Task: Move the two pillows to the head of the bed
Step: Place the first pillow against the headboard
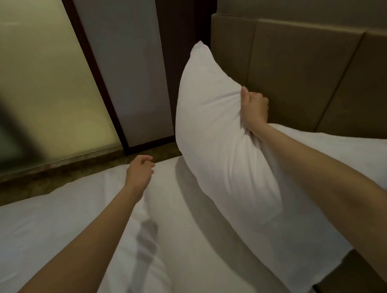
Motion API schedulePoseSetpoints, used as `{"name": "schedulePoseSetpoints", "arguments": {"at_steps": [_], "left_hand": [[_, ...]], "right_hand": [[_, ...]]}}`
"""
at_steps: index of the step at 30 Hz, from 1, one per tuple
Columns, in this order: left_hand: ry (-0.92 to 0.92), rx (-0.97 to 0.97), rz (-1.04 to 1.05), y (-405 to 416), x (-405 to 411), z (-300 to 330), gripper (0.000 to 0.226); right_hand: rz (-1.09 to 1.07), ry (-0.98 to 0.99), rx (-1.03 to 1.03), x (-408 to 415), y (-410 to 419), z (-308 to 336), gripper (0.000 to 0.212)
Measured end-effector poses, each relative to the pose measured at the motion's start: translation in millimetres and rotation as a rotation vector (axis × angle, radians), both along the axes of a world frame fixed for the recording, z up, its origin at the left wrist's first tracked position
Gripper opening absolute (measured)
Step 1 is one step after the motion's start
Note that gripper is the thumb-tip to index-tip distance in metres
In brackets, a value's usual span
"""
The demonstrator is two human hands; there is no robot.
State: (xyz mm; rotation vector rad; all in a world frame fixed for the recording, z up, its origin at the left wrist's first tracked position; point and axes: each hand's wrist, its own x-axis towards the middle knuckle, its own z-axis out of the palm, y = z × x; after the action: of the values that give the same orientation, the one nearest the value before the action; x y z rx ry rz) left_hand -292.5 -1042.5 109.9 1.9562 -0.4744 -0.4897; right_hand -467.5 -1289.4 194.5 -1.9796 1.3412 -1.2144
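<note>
Dim, warm light; blurred, distorted left edge.

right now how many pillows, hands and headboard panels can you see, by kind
pillows: 2, the held pillow and the second pillow lying behind the arm
hands: 2, left hand free, right hand gripping
headboard panels: 3 showing, the nearest-corner panel among them
total: 7

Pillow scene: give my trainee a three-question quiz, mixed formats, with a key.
1. True or false: the right hand grips the raised pillow.
2. The left hand is: A) holding a pillow B) open over the bed C) touching the headboard.
3. Fill in: the raised pillow stands tilted in front of the ____.

Key: 1 true; 2 B; 3 headboard.
</note>
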Motion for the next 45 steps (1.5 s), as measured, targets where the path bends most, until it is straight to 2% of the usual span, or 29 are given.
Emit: {"name": "schedulePoseSetpoints", "arguments": {"at_steps": [2,3,6,9,12,14,17,19,21,24,29,32,34,38,40,43,45], "left_hand": [[-0.011,0.015,0.007,-11.2,9.0,-11.6,0.028],[-0.011,0.022,0.012,-16.3,11.4,-18.5,0.028],[-0.003,0.049,0.021,-27.0,16.5,-39.8,0.03],[0.034,0.068,-0.013,-32.8,13.2,-64.2,0.033],[0.071,0.081,-0.056,-37.2,6.8,-82.8,0.035],[0.088,0.078,-0.074,-40.2,3.4,-90.8,0.036],[0.095,0.08,-0.078,-40.2,-2.4,-96.1,0.037],[0.098,0.081,-0.07,-37.7,-7.0,-99.4,0.037],[0.106,0.085,-0.063,-33.0,-12.6,-102.2,0.036],[0.114,0.102,-0.042,-21.3,-20.7,-105.2,0.035],[0.112,0.107,-0.017,2.8,-24.3,-104.6,0.034],[0.116,0.101,0.014,20.8,-24.4,-104.2,0.033],[0.118,0.088,0.029,30.9,-21.9,-102.3,0.03],[0.073,0.059,0.085,39.5,-10.0,-89.5,0.027],[0.055,0.039,0.111,38.9,-5.3,-83.5,0.027],[0.048,0.048,0.078,38.1,-4.9,-82.3,0.027],[0.068,0.067,0.051,37.2,-8.8,-86.1,0.027]], "right_hand": [[-0.052,0.035,-0.076,11.8,-23.1,-3.1,0.054],[-0.082,0.116,-0.134,16.2,-33.7,-8.5,0.052],[-0.089,0.508,-0.277,24.0,-55.4,-35.5,0.043],[0.026,0.914,-0.18,14.4,-55.6,-77.9,0.059],[0.199,1.073,0.069,-0.5,-37.2,-118.6,0.069],[0.244,1.058,0.277,-12.9,-18.0,-140.8,0.081],[0.265,0.986,0.557,-35.3,14.1,-164.4,0.113],[0.315,0.92,0.685,-49.1,37.4,-179.5,0.127],[0.367,0.871,0.742,-56.5,62.4,-195.0,0.131],[0.288,0.892,0.614,-51.5,90.4,-212.5,0.115],[0.154,1.037,0.407,-23.8,109.6,-221.7,0.089],[0.196,1.006,0.227,-17.7,104.4,-219.0,0.035],[0.234,0.863,0.246,-12.4,93.0,-196.8,0.019],[0.202,0.393,0.41,20.4,55.6,-126.1,0.026],[0.22,0.272,0.454,27.2,28.8,-97.7,0.031],[0.155,0.358,0.507,-4.8,-4.3,-93.7,0.032],[0.102,0.621,0.586,-39.9,-11.2,-112.2,0.04]]}}
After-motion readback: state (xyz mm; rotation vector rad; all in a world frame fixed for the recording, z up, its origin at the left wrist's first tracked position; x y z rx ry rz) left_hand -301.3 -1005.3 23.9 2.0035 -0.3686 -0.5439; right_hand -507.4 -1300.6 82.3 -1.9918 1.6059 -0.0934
